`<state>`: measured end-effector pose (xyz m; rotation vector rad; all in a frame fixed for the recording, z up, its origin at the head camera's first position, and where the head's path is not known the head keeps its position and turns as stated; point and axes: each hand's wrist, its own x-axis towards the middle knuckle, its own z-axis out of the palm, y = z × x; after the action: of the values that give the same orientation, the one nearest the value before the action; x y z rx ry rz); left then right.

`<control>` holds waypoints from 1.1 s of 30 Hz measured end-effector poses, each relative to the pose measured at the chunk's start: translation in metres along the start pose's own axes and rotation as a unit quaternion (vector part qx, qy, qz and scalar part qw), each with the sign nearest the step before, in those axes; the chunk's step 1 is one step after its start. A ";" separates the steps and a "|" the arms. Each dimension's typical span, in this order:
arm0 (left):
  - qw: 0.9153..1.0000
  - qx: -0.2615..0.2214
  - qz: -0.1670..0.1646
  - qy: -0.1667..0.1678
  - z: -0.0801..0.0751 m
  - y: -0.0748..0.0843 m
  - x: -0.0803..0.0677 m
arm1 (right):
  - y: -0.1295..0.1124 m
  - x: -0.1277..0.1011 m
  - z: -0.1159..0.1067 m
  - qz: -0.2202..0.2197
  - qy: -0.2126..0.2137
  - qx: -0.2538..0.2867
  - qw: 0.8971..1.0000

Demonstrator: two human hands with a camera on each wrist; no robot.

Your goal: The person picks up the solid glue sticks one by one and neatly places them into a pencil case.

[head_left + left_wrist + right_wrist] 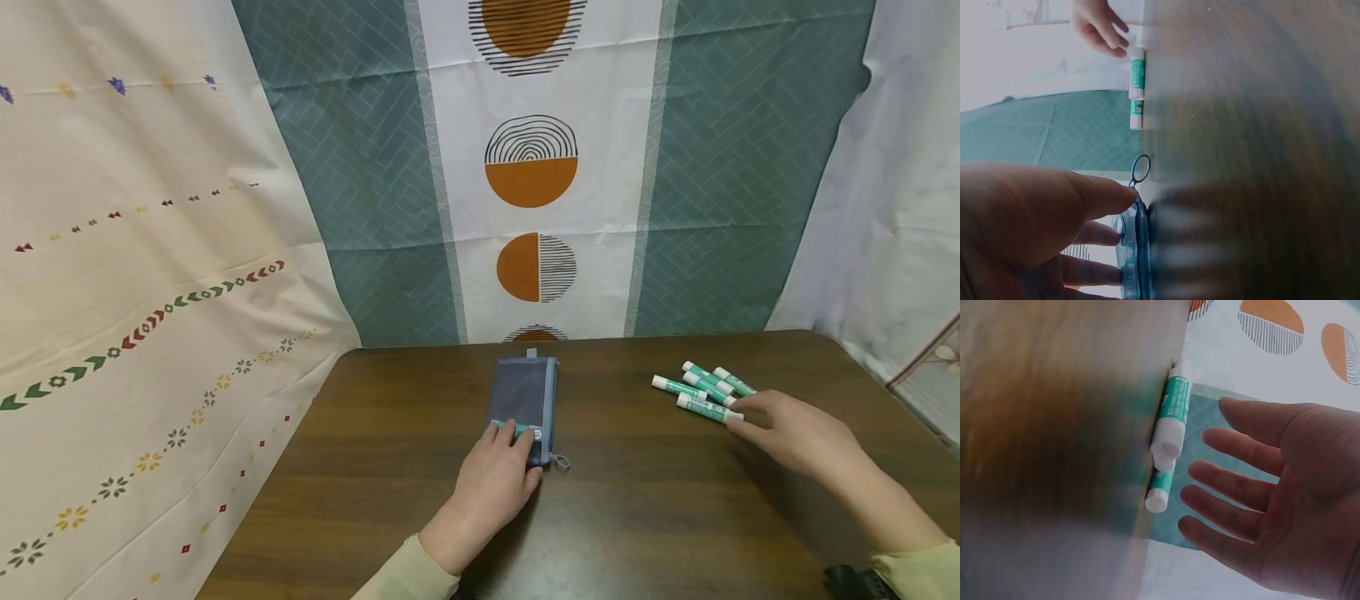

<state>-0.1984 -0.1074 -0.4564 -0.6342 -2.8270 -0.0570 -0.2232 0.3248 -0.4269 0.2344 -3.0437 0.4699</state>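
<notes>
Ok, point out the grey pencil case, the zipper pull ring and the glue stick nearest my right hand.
Grey pencil case [522, 393], head view, middle of its mesh front.
Zipper pull ring [1140, 169], left wrist view, on the loop's edge.
Glue stick [705, 408], head view, middle of its green barrel.

Pale yellow-beige long sleeves [408, 575] end at both wrists, hands bare

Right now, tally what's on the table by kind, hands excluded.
Green-and-white glue sticks: 4, lying in a cluster by the right hand
Grey zip pouch: 1, under the fingers of the left hand
Total: 5 things on the brown table
</notes>
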 end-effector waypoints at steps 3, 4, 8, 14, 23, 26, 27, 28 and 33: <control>1.000 0.004 0.004 0.009 0.001 0.000 0.001 | 0.002 0.000 0.000 0.000 -0.003 0.000 1.000; 1.000 0.003 0.005 0.015 0.001 -0.001 0.002 | 0.003 0.000 -0.001 0.000 -0.004 0.000 1.000; 0.999 0.001 0.002 0.037 0.004 -0.001 0.006 | 0.002 0.001 -0.001 0.000 -0.004 0.002 1.000; 0.999 0.001 -0.014 0.031 0.005 0.001 0.013 | 0.002 0.001 -0.001 0.000 -0.008 0.003 1.000; 0.999 0.004 -0.032 0.015 0.008 0.004 0.015 | 0.004 0.000 0.000 0.002 -0.017 0.005 1.000; 0.999 0.002 -0.034 0.018 0.008 0.005 0.014 | 0.005 -0.001 0.000 0.004 -0.018 0.006 1.000; 0.999 0.000 -0.035 0.018 0.008 0.005 0.014 | 0.006 -0.001 0.000 0.004 -0.018 0.007 1.000; 0.999 -0.002 -0.035 0.017 0.008 0.005 0.014 | 0.006 0.000 0.000 0.003 -0.018 0.007 1.000; 0.999 -0.005 -0.038 0.016 0.007 0.004 0.013 | 0.005 0.003 0.001 0.002 -0.014 0.007 1.000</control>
<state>-0.2096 -0.0977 -0.4598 -0.5225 -2.8201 -0.0940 -0.2270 0.3288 -0.4294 0.2365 -3.0698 0.4921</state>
